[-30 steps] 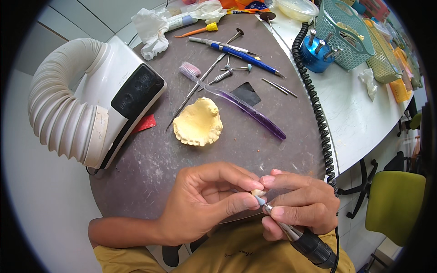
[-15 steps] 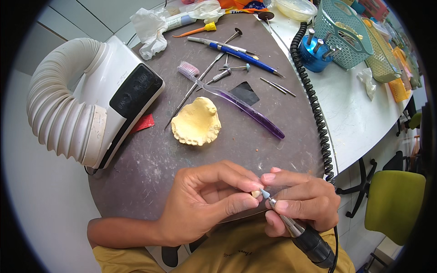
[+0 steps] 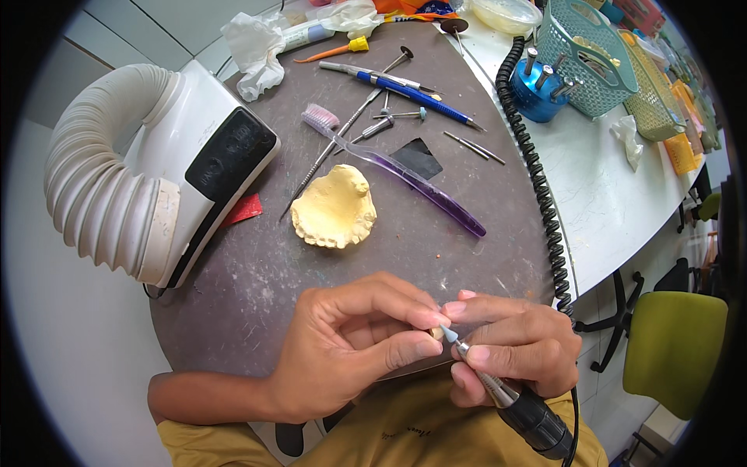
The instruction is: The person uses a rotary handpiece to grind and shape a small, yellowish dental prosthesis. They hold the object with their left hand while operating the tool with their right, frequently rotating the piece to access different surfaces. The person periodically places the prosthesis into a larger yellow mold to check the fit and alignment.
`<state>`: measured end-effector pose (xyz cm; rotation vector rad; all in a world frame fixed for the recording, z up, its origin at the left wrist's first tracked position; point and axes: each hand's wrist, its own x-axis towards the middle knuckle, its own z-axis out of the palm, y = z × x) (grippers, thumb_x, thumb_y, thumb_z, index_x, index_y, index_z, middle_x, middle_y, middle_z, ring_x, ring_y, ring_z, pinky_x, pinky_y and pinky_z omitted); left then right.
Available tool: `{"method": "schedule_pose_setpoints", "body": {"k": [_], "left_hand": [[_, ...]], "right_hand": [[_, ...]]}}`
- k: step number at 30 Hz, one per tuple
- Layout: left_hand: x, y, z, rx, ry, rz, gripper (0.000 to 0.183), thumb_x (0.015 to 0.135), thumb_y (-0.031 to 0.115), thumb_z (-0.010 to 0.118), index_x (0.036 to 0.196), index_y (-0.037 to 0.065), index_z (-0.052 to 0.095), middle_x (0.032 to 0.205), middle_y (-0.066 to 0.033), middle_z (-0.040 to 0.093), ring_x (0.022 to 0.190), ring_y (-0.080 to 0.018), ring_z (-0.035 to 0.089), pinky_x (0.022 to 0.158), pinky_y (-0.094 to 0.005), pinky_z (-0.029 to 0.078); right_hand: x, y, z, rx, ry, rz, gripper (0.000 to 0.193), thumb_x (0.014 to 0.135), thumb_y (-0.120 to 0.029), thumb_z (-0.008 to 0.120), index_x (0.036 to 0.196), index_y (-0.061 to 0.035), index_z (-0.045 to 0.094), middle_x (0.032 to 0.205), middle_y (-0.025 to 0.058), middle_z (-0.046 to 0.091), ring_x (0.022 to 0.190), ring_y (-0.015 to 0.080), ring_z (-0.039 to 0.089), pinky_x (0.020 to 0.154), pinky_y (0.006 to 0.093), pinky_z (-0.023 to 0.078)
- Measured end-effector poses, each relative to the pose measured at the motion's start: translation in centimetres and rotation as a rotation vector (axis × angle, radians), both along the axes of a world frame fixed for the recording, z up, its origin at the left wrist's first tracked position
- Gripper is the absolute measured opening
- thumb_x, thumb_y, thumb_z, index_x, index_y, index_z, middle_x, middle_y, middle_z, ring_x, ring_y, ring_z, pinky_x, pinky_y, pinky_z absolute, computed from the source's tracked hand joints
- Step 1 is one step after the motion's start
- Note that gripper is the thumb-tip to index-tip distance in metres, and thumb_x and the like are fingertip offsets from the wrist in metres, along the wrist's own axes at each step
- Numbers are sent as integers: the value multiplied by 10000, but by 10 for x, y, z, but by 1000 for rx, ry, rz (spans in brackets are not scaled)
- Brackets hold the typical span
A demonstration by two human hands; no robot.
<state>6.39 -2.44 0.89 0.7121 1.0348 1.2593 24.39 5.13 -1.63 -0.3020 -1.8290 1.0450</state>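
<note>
Between thumb and forefinger, my left hand (image 3: pixel 358 335) pinches a small cream dental crown (image 3: pixel 436 332), mostly hidden by the fingertips. My right hand (image 3: pixel 521 342) grips a rotary handpiece (image 3: pixel 517 405) with a silver nose and black body. The pale blue-grey pointed polishing tip (image 3: pixel 450 334) on it meets the crown, or sits right against it. Fingertips of both hands almost touch. Beyond them on the bench lies a yellow plaster dental cast (image 3: pixel 334 208), and a purple toothbrush (image 3: pixel 424 187) rests slantwise behind it.
A white suction unit with a ribbed hose (image 3: pixel 101 179) stands at the left. Farther back lie a blue pen-like tool (image 3: pixel 420 100), several burs and a metal spatula (image 3: pixel 342 132). A coiled black cord (image 3: pixel 537 179) runs down the right, near a blue bur holder (image 3: pixel 537 89) and baskets (image 3: pixel 587 58).
The handpiece tip has shifted very slightly left and up against the crown. Both hands keep nearly the same place and grip.
</note>
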Motion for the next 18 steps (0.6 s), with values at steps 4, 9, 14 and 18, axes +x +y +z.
{"method": "schedule_pose_setpoints", "body": {"k": [4, 9, 14, 18], "left_hand": [[0, 0, 0, 12, 7, -2, 161, 829, -103, 688, 973, -34, 668, 1025, -142, 613, 909, -149, 645, 832, -268, 549], [0, 0, 0, 3, 7, -7, 155, 834, -89, 692, 980, -40, 669, 1023, -144, 618, 906, -148, 649, 830, -266, 549], [0, 0, 1, 2, -1, -9, 150, 838, -75, 697, 981, -42, 669, 1034, -152, 627, 908, -150, 656, 831, -266, 549], [-1, 0, 0, 15, 7, -11, 154, 839, -81, 692, 986, -44, 665, 1037, -161, 631, 912, -157, 661, 834, -271, 553]], "right_hand": [[-1, 0, -1, 9, 11, -7, 251, 754, -36, 807, 953, -7, 656, 795, 114, 685, 925, 352, 715, 827, 461, 602], [-1, -1, -1, 9, 5, -23, 243, 760, -37, 803, 950, -7, 655, 793, 116, 684, 923, 351, 715, 829, 461, 602], [-1, -1, 0, 10, 3, -13, 240, 764, -39, 801, 950, -9, 653, 792, 117, 684, 921, 346, 716, 827, 459, 603], [-1, -1, -1, 11, 1, -20, 240, 768, -46, 799, 954, -10, 652, 786, 117, 683, 916, 345, 717, 823, 458, 605]]}}
